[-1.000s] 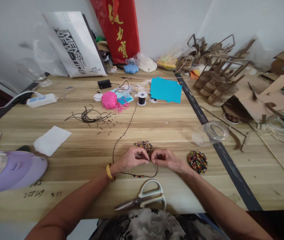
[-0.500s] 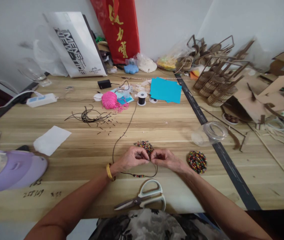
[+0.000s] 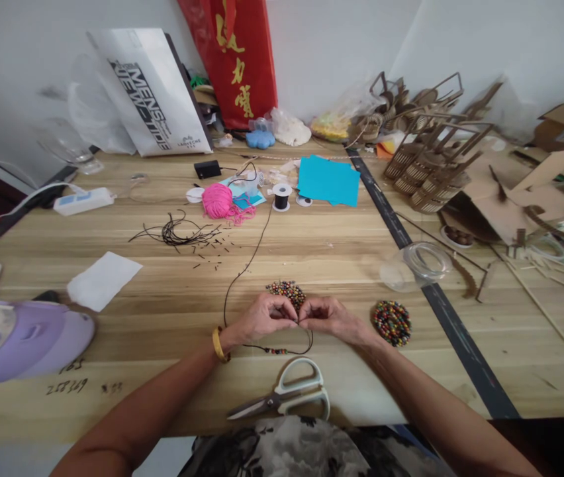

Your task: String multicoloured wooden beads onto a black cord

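My left hand [image 3: 265, 317] and my right hand [image 3: 328, 318] meet fingertip to fingertip above the table, both in a pinch. A black cord [image 3: 311, 339] curves up to the right fingertips. Whatever the left fingers pinch is too small to make out. Strung on the cord's low bend are several coloured beads [image 3: 276, 351]. Just beyond the hands lies a pile of loose beads [image 3: 284, 289], partly hidden by them. The cord runs back past the left wrist to a spool [image 3: 281, 197]. Scissors [image 3: 282, 394] with pale handles lie between me and the hands.
A coil of strung beads [image 3: 392, 323] lies right of my right wrist. Black cord pieces [image 3: 177, 230], pink yarn [image 3: 217, 201] and blue sheets [image 3: 329, 180] lie farther back. At left stands a purple device [image 3: 38, 341]; at right, a clear tape roll [image 3: 428, 262] and small baskets [image 3: 423, 175].
The fingertips of both hands have come slightly closer together and now touch or nearly touch. The beads on the cord and the things on the table have stayed in place.
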The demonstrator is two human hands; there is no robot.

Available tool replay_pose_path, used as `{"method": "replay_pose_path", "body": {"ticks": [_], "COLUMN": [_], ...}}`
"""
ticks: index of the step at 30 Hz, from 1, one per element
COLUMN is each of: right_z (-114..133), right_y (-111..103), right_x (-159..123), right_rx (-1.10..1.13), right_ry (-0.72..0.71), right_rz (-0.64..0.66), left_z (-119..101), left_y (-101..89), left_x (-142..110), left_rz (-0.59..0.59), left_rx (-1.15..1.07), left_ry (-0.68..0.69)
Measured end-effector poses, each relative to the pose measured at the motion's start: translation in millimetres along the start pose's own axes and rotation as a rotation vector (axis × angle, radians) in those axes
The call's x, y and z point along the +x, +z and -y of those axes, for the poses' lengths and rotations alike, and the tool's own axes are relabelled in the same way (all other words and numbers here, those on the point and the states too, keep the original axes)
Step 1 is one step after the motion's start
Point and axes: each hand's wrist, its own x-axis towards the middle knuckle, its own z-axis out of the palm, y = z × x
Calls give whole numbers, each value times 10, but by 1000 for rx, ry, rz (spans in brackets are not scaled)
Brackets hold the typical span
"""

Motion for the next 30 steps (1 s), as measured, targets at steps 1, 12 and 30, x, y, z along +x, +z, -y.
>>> {"method": "replay_pose_path", "body": {"ticks": [1,12,30], "right_z": [-5,-26,-29], "right_y": [-1,0,-31], "right_x": [1,14,11], "right_rx": [8,46,39], "right_ry": [4,21,-14], "right_rz": [0,-13,-15], "left_z": [0,-11,-108], "left_y": [6,44,77], "left_x": [0,3,-56], "left_rz": [-2,-16,-91], "left_rx": [0,-46,216], "left_ry": [2,-15,110]}}
